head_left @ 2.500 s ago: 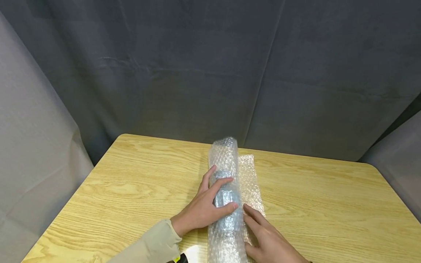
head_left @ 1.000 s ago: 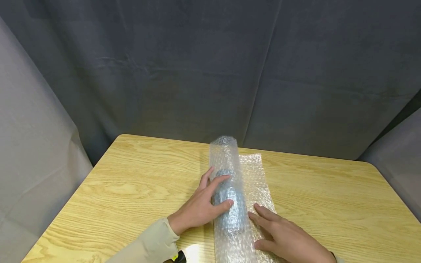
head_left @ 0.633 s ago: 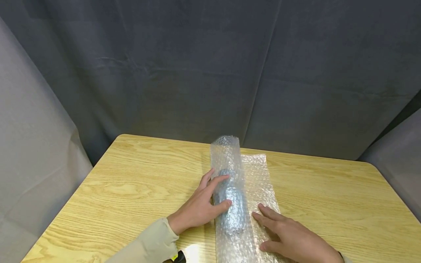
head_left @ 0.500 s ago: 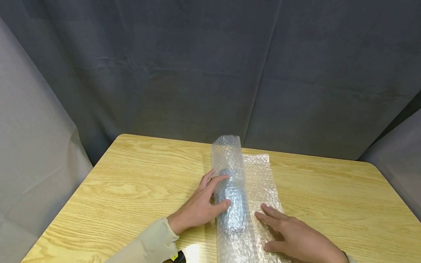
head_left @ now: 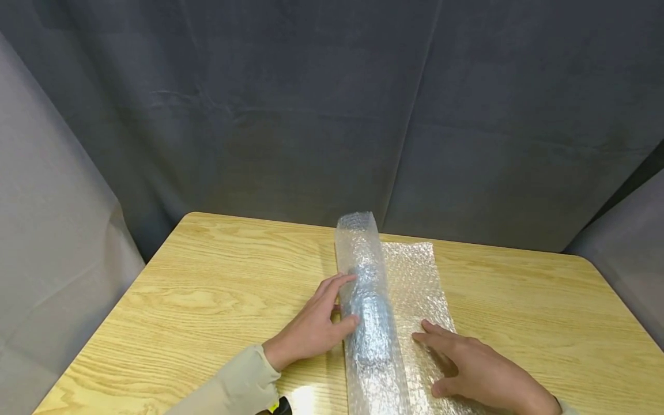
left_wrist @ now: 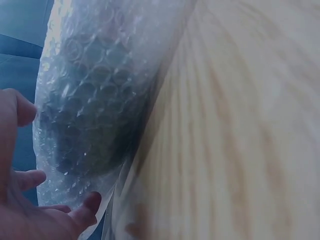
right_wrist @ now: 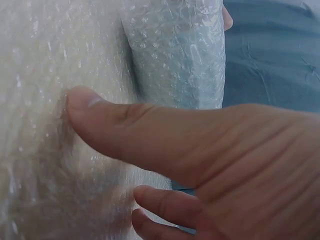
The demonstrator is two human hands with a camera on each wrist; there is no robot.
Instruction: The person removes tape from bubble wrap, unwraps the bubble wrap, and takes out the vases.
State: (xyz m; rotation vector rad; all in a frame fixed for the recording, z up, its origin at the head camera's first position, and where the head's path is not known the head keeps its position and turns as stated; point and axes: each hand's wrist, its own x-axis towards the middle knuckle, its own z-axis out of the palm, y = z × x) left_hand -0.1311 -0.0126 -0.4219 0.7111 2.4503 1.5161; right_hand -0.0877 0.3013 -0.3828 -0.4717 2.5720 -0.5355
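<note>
A roll of bubble wrap point(head_left: 361, 242) lies lengthwise on the table, with a bluish object point(head_left: 370, 328) showing blurred through its layers; its kind is hidden by the wrap. From the roll, a flat sheet of bubble wrap point(head_left: 415, 282) extends to the right. My left hand point(head_left: 313, 331) touches the roll's left side, thumb and forefinger tips on its upper surface; the left wrist view shows its fingers loosely bent beside the roll point(left_wrist: 95, 100). On the flat sheet, my right hand point(head_left: 479, 369) rests with fingers spread, its thumb point(right_wrist: 135, 125) lying over the wrap in the right wrist view.
The wooden table point(head_left: 218, 294) reaches back to a dark grey curtain point(head_left: 290, 115). Lighter grey cloth point(head_left: 52, 219) hangs at the left, and another at the right. A black and yellow item point(head_left: 280, 406) shows beneath the left sleeve.
The roll has shifted slightly right and more flat sheet shows beside it. My right hand has slid right along the sheet; my left fingers have moved lower on the roll's left side.
</note>
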